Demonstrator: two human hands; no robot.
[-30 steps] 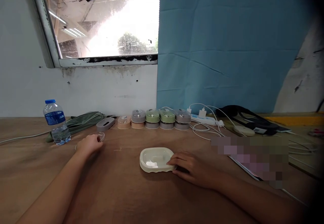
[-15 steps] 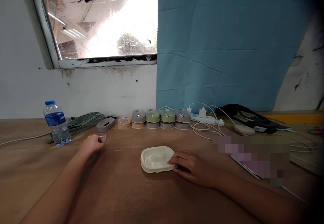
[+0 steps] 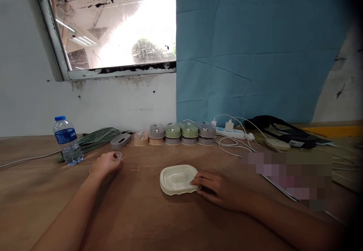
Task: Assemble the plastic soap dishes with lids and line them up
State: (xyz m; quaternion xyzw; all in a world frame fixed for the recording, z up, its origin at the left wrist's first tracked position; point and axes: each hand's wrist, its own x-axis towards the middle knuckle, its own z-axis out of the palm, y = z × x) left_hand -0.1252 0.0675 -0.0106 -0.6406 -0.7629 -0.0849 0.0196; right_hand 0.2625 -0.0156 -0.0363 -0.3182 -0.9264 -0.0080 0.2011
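My left hand [image 3: 105, 164] is closed on a small clear plastic piece [image 3: 118, 155], round-looking at its visible edge; the fingers hide the rest. On the table in front of me lies a cream oval plastic tray [image 3: 177, 179] with a raised oval in its middle. My right hand [image 3: 214, 186] grips that tray by its right end, thumb at the near side and fingers over the rim. A grey oblong piece with a slot [image 3: 121, 141] lies just beyond my left hand.
A row of small pink, grey and green boxes [image 3: 172, 134], most stacked in pairs, lines the back. A water bottle [image 3: 68, 141] and green cloth bag [image 3: 99, 139] stand left. Right are a power strip [image 3: 232, 132], white cables, a black strap [image 3: 283, 131] and a blurred-out patch.
The left hand has turned slightly and moved a little right with the clear piece. The right hand stays on the tray. The whole view has shifted slightly.
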